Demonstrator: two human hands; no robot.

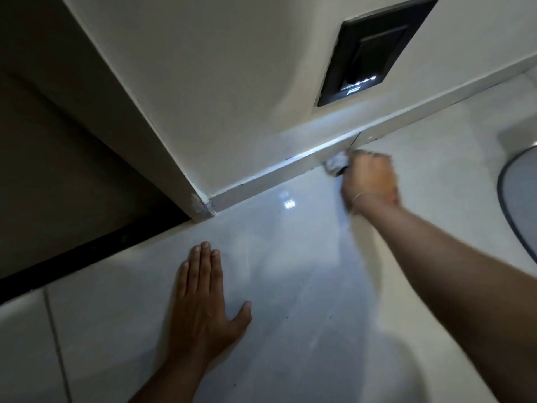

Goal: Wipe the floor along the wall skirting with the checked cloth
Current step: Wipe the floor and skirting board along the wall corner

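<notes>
My right hand (370,180) is blurred and closed around the checked cloth (337,163), a bunched pale and dark rag that pokes out at its left side. The cloth presses against the floor where it meets the pale wall skirting (261,184). My left hand (202,303) lies flat on the glossy light floor tiles (290,271), fingers together and thumb spread, holding nothing. Most of the cloth is hidden under my right hand.
A black panel with small lights (374,50) is set in the white wall above the skirting. The wall ends at a chipped corner (203,206), with a dark doorway and black threshold (87,248) to its left. A grey-rimmed round object (520,199) sits at the right edge.
</notes>
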